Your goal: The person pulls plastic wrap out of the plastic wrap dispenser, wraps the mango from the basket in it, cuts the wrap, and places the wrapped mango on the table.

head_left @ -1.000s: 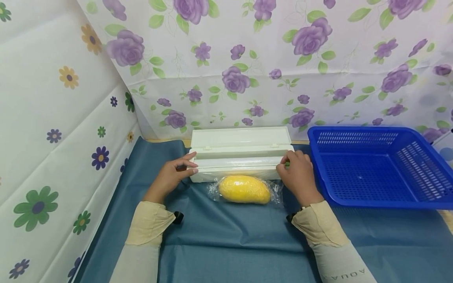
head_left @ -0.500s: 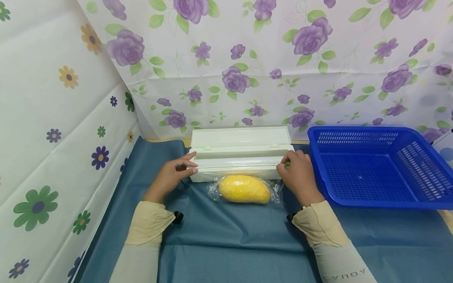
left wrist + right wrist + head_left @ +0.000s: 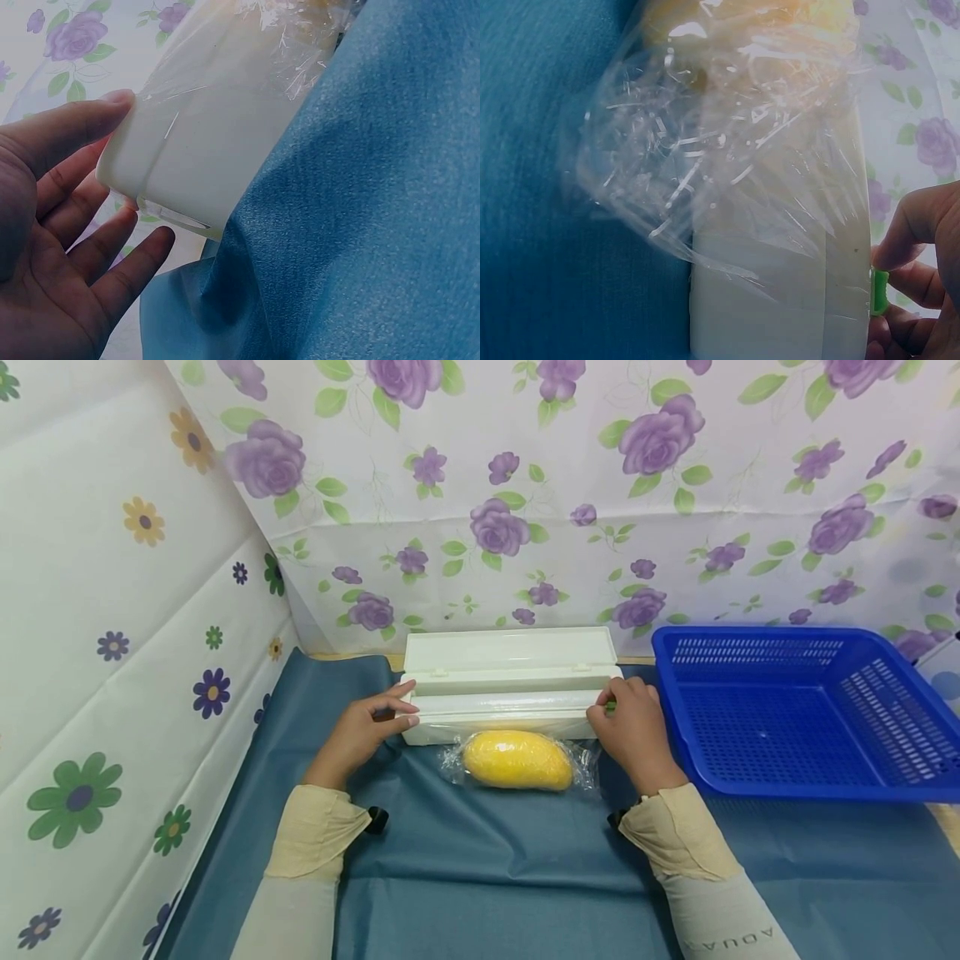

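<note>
A white cling film box [image 3: 437,733] stands with its lid [image 3: 510,649] raised toward the back, a roll of film [image 3: 510,703] inside. My left hand [image 3: 363,729] holds the box's left end between thumb and fingers; its other fingers are spread in the left wrist view. At the right end, my right hand [image 3: 634,727] pinches a small green slide cutter [image 3: 880,293] on the box's edge. In front lies a yellow oblong fruit [image 3: 517,761], possibly a mango, wrapped in clear film [image 3: 660,150]. That film reaches up over the box's front. The fruit's underside is hidden.
A blue plastic basket [image 3: 678,727] with slotted walls stands right of the box, close to my right hand. Blue-green cloth [image 3: 495,893] with folds covers the table. A flowered sheet [image 3: 442,585] hangs behind, another [image 3: 150,693] at the left.
</note>
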`<state>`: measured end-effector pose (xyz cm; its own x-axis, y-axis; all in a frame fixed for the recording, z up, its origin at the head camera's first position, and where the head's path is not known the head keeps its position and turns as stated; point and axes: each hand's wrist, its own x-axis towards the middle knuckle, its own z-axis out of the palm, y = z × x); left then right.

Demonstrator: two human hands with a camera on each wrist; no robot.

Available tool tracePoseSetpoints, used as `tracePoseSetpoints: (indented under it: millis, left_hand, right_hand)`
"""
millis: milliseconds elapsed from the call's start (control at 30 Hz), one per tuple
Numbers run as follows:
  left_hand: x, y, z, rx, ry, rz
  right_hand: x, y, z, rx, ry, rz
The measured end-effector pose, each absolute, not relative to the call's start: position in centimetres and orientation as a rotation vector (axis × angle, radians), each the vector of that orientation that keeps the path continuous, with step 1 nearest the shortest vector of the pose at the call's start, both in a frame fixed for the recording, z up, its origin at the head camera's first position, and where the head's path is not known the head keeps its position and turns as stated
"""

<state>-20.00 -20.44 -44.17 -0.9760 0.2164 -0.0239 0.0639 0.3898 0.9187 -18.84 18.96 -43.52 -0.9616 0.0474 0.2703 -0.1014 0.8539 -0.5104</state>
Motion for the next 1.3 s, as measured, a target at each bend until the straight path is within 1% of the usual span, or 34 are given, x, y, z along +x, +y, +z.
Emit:
tracePoseSetpoints:
  millis: [1300]
  left_hand:
    - [-20.05,-20.47,-44.29,0.269,2.5,1.655]
  right_hand:
    - [-18.78,18.9,-43.66,0.017,-2.731,0.803]
